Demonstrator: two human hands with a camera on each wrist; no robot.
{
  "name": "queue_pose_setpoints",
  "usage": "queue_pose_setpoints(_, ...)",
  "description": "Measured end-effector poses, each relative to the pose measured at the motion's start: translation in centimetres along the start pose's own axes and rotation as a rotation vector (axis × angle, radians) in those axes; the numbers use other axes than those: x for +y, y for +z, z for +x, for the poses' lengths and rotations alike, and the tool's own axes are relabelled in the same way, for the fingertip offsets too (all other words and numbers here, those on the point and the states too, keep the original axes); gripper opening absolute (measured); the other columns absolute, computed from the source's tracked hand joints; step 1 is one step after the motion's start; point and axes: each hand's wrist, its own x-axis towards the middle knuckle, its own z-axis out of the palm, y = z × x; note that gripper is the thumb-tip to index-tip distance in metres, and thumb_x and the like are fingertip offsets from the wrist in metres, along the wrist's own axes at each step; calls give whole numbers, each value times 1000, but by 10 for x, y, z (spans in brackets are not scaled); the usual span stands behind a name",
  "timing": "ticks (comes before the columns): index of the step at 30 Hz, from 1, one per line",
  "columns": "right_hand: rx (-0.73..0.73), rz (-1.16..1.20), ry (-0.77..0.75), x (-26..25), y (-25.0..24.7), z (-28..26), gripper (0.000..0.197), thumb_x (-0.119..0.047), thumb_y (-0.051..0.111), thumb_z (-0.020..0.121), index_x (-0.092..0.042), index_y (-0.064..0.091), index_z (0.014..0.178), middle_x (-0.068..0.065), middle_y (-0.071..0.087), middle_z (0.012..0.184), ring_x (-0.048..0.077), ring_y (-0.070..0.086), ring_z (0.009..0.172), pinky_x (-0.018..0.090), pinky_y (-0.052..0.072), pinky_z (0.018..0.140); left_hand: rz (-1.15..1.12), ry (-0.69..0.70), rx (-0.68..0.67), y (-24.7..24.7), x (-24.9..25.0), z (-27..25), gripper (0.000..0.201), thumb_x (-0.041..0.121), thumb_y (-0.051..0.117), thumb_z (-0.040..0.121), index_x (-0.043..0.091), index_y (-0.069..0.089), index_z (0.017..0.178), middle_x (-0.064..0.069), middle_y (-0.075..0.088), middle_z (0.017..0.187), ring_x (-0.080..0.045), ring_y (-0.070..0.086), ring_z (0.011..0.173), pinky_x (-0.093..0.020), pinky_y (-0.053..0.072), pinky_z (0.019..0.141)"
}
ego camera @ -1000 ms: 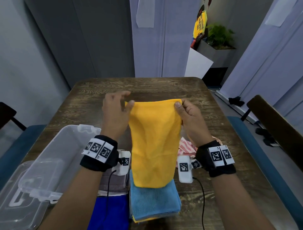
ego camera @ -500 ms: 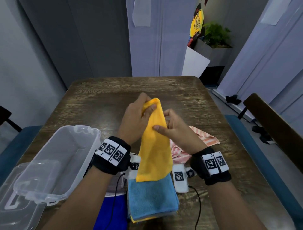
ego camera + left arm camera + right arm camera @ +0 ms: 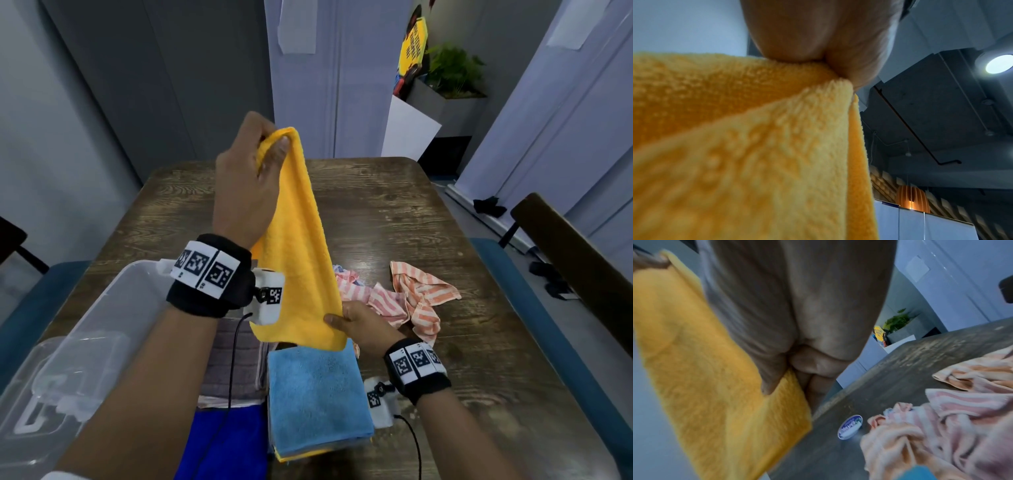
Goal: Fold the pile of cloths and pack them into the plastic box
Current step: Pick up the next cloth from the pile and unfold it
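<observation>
A yellow cloth (image 3: 298, 246), folded lengthwise into a long strip, hangs in the air over the table. My left hand (image 3: 255, 164) is raised high and pinches its top end; the left wrist view shows that yellow cloth (image 3: 756, 146) bunched under my thumb. My right hand (image 3: 356, 325) is low and pinches the strip's bottom right corner, with the yellow cloth (image 3: 701, 369) against my fingers. Under it lies a stack of folded cloths with a light blue one (image 3: 318, 401) on top. A clear plastic box (image 3: 113, 329) stands open at the left.
Loose pink and orange striped cloths (image 3: 411, 301) lie crumpled to the right of my right hand. A grey folded cloth (image 3: 236, 370) and a dark blue one (image 3: 226, 445) lie beside the stack. The box lid (image 3: 30, 411) sits at the front left. A small round blue sticker (image 3: 850, 426) is on the wooden table (image 3: 376, 212).
The cloth went from spread wide between both hands to folded in half. My left hand then rose with the top end, and my right hand slid down to the bottom corner.
</observation>
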Motion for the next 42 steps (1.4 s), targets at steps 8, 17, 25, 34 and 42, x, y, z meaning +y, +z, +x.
queue_pose_setpoints(8,185,28,63,34,-3,0,29,-35,67,88,-23,59,114,3,70,107,22,67,99,43,55,87,19,-50,-280,-6,4,-17,18,33,55,103,16,62,103,1,62,87,-4,54,76,-13,39,65)
queue_pose_setpoints(17,374,240,111,-1,-21,-8,25,-5,47,98,-9,70,90,-2,62,59,14,53,53,27,38,52,-128,-80,-566,-20,33,-45,19,40,53,98,25,63,103,7,64,92,-12,59,86,-18,45,69)
queue_pose_setpoints(25,449,430,69,-19,-26,-9,29,-26,69,87,0,64,99,22,71,94,30,65,87,32,55,66,-285,-158,-845,-11,27,-76,21,38,58,95,19,65,101,6,67,92,-8,63,84,-22,49,71)
queue_pose_setpoints(34,299,414,-216,-60,-28,-29,42,-1,57,99,-18,48,136,10,69,122,32,66,111,48,55,93,-309,-361,-686,10,-33,-107,4,30,62,98,30,66,95,8,68,93,-12,63,91,-32,50,80)
queue_pose_setpoints(42,236,294,-301,-86,-25,-44,42,2,50,101,-20,48,137,2,70,123,22,66,110,33,56,89,-293,-374,-384,31,-33,-107,2,31,64,97,29,65,97,11,66,94,-6,61,91,-18,45,75)
